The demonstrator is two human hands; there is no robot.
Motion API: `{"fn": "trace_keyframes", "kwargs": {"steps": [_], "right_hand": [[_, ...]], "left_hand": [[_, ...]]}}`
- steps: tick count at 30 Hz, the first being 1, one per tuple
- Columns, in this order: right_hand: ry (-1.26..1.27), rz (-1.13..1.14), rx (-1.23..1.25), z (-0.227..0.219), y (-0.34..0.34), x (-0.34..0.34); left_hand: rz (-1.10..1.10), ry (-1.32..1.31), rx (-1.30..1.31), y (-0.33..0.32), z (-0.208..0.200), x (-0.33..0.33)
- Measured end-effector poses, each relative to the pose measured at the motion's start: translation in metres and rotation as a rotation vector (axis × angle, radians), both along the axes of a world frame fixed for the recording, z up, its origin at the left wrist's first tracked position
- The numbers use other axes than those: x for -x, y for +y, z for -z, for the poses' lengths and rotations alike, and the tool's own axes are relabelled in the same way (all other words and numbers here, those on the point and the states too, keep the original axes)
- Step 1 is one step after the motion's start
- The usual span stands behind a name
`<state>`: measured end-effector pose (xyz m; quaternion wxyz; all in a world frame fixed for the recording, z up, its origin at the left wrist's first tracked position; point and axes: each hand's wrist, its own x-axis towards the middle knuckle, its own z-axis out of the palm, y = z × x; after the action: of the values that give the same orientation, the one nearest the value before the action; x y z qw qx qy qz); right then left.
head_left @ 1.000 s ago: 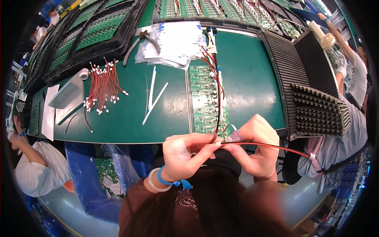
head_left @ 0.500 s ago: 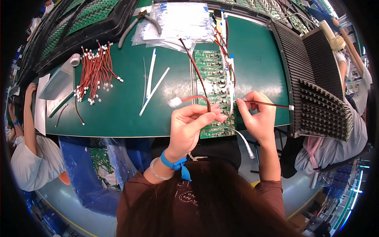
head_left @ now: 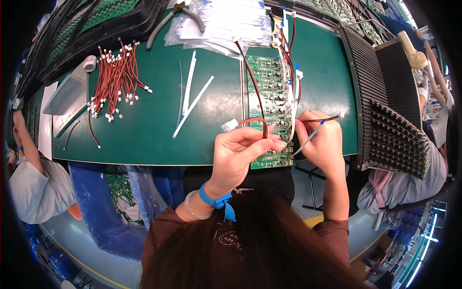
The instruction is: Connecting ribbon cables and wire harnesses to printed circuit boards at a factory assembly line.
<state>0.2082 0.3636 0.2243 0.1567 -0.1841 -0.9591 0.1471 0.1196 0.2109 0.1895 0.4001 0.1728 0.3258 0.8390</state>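
Over the near part of a long green circuit board panel (head_left: 257,79), my left hand (head_left: 238,151) pinches a red-and-black cable (head_left: 257,91). One end of it reaches up and away along the panel, and a white connector (head_left: 230,125) sticks out to the left of my fingers. My right hand (head_left: 325,144), at the panel's right edge, has its fingers closed on another dark red-and-black cable (head_left: 320,120) with a white plug pointing right. A white flat ribbon cable (head_left: 308,139) with a blue tip lies across my right fingers; whether they grip it is unclear.
Red cables (head_left: 118,79) lie heaped at left. Loose white ribbon strips (head_left: 190,86), cutting pliers (head_left: 175,19) and bagged ribbon cables (head_left: 224,24) are on the green table (head_left: 144,139). A black slotted rack (head_left: 380,91) stands at right. Co-workers sit on both sides.
The ribbon cable that hung past the table's front edge now rises across my right fingers. The right hand's cable is tilted upward. My left hand keeps its hold; the whole view has shifted slightly.
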Motion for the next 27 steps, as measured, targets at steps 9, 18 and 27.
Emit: {"fn": "trace_keyframes", "kwargs": {"steps": [9,18,27], "right_hand": [[-0.048,-0.104,-0.198,-0.008,-0.007,0.011],[-0.099,-0.1,-0.134,0.0,-0.005,0.02],[0.107,0.09,-0.112,-0.014,0.004,0.015]], "left_hand": [[-0.001,-0.008,-0.011,0.001,0.0,0.001],[-0.233,0.012,-0.27,-0.001,0.02,0.0],[-0.327,-0.022,-0.047,-0.013,-0.002,0.003]]}}
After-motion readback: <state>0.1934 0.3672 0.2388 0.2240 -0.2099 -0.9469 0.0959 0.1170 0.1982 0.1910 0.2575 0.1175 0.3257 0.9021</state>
